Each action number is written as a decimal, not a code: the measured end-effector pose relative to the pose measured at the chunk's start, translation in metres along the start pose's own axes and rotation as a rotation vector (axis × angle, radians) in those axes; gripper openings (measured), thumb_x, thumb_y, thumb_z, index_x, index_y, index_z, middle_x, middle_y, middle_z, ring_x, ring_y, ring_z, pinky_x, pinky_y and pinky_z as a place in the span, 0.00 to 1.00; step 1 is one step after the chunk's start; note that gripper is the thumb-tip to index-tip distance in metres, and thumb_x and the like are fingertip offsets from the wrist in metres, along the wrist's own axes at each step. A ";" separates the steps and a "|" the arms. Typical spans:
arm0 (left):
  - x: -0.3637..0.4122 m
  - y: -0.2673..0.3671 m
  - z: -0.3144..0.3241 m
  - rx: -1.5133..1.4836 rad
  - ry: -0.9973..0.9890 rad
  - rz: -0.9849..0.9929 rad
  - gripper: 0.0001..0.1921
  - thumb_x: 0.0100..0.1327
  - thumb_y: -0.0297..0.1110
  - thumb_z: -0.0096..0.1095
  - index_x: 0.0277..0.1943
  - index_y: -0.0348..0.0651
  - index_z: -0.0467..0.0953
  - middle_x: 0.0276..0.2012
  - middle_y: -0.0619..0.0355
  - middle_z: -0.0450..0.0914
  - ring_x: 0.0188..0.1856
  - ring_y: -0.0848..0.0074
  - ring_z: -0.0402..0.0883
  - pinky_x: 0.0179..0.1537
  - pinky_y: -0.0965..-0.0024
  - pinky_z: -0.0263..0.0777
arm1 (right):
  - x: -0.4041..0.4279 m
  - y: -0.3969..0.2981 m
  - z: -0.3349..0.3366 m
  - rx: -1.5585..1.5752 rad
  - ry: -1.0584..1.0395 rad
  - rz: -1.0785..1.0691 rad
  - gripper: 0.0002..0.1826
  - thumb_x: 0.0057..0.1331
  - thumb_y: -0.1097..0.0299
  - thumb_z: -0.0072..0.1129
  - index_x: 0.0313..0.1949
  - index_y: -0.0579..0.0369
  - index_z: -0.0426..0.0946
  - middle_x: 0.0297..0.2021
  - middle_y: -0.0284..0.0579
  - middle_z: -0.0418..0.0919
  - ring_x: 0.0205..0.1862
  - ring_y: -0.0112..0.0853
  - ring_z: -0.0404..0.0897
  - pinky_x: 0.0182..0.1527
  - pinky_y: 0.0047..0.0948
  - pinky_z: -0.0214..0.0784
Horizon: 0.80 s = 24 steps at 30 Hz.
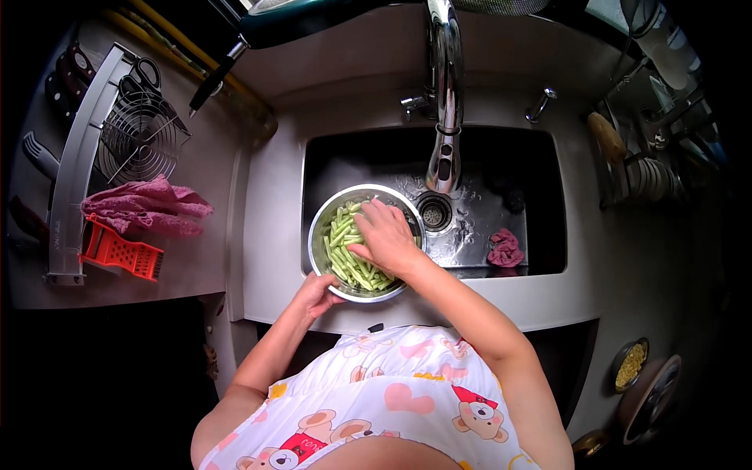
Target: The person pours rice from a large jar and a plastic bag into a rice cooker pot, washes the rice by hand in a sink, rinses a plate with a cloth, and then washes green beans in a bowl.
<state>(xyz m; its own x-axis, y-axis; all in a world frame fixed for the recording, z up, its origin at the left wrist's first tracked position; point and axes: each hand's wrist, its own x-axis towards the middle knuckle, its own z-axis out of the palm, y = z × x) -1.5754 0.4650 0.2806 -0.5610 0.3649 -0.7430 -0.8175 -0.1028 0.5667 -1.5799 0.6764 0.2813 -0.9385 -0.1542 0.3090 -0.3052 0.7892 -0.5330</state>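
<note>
A stainless steel bowl (318, 223) holds cut green beans (346, 257) and is tilted or resting over the front left of the sink. My left hand (317, 295) grips its rim at the lower left, with the fingers partly hidden under the bowl. Over the beans lies my right hand (385, 235), palm down, thumb apart from the fingers; its fingertips are at the far side of the bowl. Whether it pinches any beans is hidden. The chrome faucet (445, 158) hangs just right of the bowl, above the drain (435, 212).
In the wet sink (470, 235) lies a crumpled pink cloth (505, 249). On the left, a metal rack (88, 135) holds scissors (141, 79), a pink towel (147, 205) and an orange grater (123, 254). A dish rack (631, 170) stands right; a bowl of yellow food (631, 365) sits lower right.
</note>
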 end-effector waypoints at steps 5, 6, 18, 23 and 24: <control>-0.009 0.006 0.004 0.044 0.020 0.008 0.26 0.48 0.19 0.50 0.55 0.29 0.64 0.46 0.45 0.75 0.42 0.61 0.81 0.38 0.58 0.82 | 0.010 0.027 -0.001 0.170 0.019 -0.033 0.28 0.56 0.55 0.62 0.51 0.60 0.71 0.51 0.56 0.70 0.56 0.47 0.68 0.59 0.41 0.58; -0.012 0.008 0.005 0.045 0.028 0.014 0.26 0.48 0.19 0.50 0.54 0.29 0.64 0.46 0.45 0.75 0.42 0.61 0.81 0.38 0.58 0.82 | 0.009 0.030 -0.002 0.239 -0.003 -0.007 0.30 0.56 0.54 0.62 0.53 0.60 0.70 0.52 0.57 0.70 0.57 0.47 0.67 0.59 0.40 0.58; -0.041 0.030 0.005 0.228 0.166 -0.011 0.18 0.47 0.22 0.50 0.45 0.29 0.68 0.28 0.52 0.76 0.19 0.75 0.74 0.14 0.76 0.68 | 0.005 0.025 0.024 0.629 -0.111 0.154 0.41 0.56 0.46 0.60 0.60 0.62 0.61 0.59 0.57 0.63 0.62 0.46 0.61 0.64 0.38 0.52; -0.049 0.043 -0.001 0.382 0.206 -0.068 0.13 0.47 0.24 0.53 0.38 0.33 0.70 0.22 0.57 0.73 0.13 0.81 0.67 0.10 0.80 0.59 | 0.001 0.015 0.034 0.682 -0.108 0.175 0.42 0.56 0.44 0.59 0.62 0.59 0.59 0.60 0.57 0.61 0.64 0.47 0.59 0.65 0.38 0.51; -0.050 0.045 -0.005 0.414 0.219 -0.091 0.12 0.47 0.25 0.53 0.38 0.35 0.71 0.22 0.59 0.73 0.13 0.82 0.66 0.11 0.81 0.58 | 0.000 0.014 0.037 0.687 -0.108 0.174 0.42 0.56 0.44 0.59 0.62 0.59 0.59 0.60 0.57 0.61 0.64 0.47 0.59 0.65 0.38 0.51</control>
<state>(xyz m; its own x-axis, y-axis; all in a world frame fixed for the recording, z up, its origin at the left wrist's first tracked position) -1.5850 0.4379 0.3420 -0.5400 0.1471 -0.8287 -0.7689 0.3142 0.5568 -1.5897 0.6653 0.2445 -0.9827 -0.1461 0.1142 -0.1496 0.2602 -0.9539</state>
